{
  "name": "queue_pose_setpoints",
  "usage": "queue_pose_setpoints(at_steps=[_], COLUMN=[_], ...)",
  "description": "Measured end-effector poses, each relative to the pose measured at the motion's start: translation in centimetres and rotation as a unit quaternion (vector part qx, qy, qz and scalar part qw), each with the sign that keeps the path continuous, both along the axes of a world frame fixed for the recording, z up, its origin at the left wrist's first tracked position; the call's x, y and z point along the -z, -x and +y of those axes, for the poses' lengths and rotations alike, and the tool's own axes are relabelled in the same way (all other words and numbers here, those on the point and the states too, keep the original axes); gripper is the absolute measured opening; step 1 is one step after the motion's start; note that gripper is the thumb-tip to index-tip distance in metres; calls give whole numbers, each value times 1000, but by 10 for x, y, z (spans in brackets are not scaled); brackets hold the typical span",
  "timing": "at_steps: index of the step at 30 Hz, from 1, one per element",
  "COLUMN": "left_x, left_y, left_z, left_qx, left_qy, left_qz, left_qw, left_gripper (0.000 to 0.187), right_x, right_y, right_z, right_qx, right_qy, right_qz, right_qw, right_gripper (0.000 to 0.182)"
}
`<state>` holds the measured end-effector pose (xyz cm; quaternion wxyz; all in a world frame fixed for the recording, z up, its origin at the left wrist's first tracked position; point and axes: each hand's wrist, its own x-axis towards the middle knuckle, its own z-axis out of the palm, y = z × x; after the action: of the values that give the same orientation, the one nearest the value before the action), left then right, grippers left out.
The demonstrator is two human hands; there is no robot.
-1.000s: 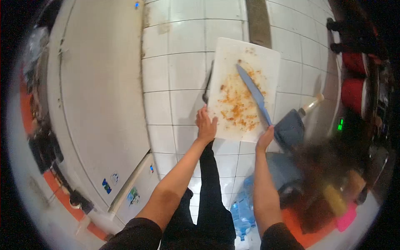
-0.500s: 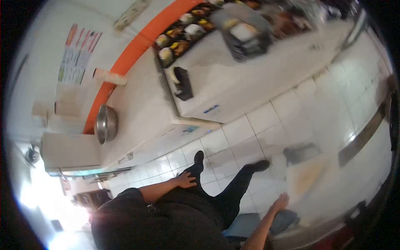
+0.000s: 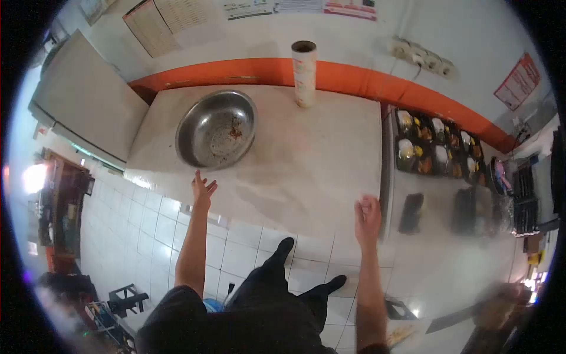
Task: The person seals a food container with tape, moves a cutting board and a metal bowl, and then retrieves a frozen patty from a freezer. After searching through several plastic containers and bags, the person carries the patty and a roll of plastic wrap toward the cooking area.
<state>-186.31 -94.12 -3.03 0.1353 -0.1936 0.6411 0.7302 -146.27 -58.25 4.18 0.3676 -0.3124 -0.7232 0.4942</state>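
Observation:
My left hand (image 3: 203, 190) is open, its fingers spread just below the near rim of a large metal bowl (image 3: 217, 130). Reddish-brown crumbs lie inside that bowl, which rests on the left part of the white counter (image 3: 283, 141). Over the counter's front right part is my right hand (image 3: 368, 215), its fingers curled; whether it holds anything is too blurred to tell. Against the orange band at the back stands an upright roll (image 3: 304, 76) with a hollow core.
Black trays of food (image 3: 439, 144) fill the back of the right counter, with dark containers (image 3: 471, 209) nearer the front. A white cabinet (image 3: 88, 100) is at the left. Power sockets (image 3: 421, 58) hang on the wall.
The view has swung round to face the counter with the bowl. My left hand has come up near the bowl, and my right hand has risen from low over the floor to the counter.

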Motion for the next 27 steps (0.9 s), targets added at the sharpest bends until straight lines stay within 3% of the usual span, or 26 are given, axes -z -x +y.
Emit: queue_pose_setpoints(at_steps=[1,2,3,5,6,10,11,12,13,14,15,16,17,18,19,21,23,24,25,26,27], left_x=[0,39,52,59,67,93,91,73,50,35,49,2,14,-1,-26,-76,-86,-111,-130,-127,-133], left_y=[34,100,134,170,175,175,168,144,123,106,103,85,80,71,58,39,29,10,-2,-17,-33], left_z=[2,-25,-27,-28,-32,-70,-84,-98,-109,-123,-157,-148,-175,-178,-174,-151,-132,-99,-74,-57,-33], left_qx=[-8,69,73,-6,1,43,63,50,50,72,115,130,164,168,158,225,266,313,361,404,430], left_qy=[-8,-100,-109,-7,-7,62,86,50,13,33,42,67,58,79,99,99,145,110,76,131,259], left_qz=[-13,-14,-25,14,6,-34,-48,-9,28,72,43,61,108,89,74,69,68,81,93,94,146], left_qw=[1000,993,991,1000,1000,997,993,997,998,994,992,987,979,979,980,967,951,940,925,900,852], left_gripper=[85,79,79,80,80,76,76,71,66,65,64,60,56,54,52,50,50,50,50,48,52], right_x=[-36,-49,-58,-91,-103,-112,-95,-60,-38,-60,-90,-94,-70,-85,-106,-165,-231,-265,-269,-280,-294], right_y=[62,145,230,377,426,570,602,625,624,602,580,559,547,514,465,377,270,217,153,77,22], right_z=[11,26,40,65,74,125,145,175,201,180,140,125,141,130,123,103,78,55,62,57,27], right_qx=[-39,-79,-91,-94,-71,-9,-9,-47,-75,-78,-64,-8,26,77,104,64,156,188,223,229,266], right_qy=[-48,-127,-263,-408,-347,-290,-291,-371,-443,-340,-232,-248,-367,-387,-387,-284,-244,-108,-89,-197,-112], right_qz=[-43,-132,-124,-136,-167,-327,-325,-317,-315,-259,-199,-212,-138,-96,-117,-45,-84,-52,-21,-34,79], right_qw=[997,980,953,898,920,899,900,872,836,901,950,945,920,914,909,956,953,975,971,953,954], right_gripper=[41,49,57,64,71,79,79,73,68,63,58,54,54,56,56,56,40,34,37,37,33])
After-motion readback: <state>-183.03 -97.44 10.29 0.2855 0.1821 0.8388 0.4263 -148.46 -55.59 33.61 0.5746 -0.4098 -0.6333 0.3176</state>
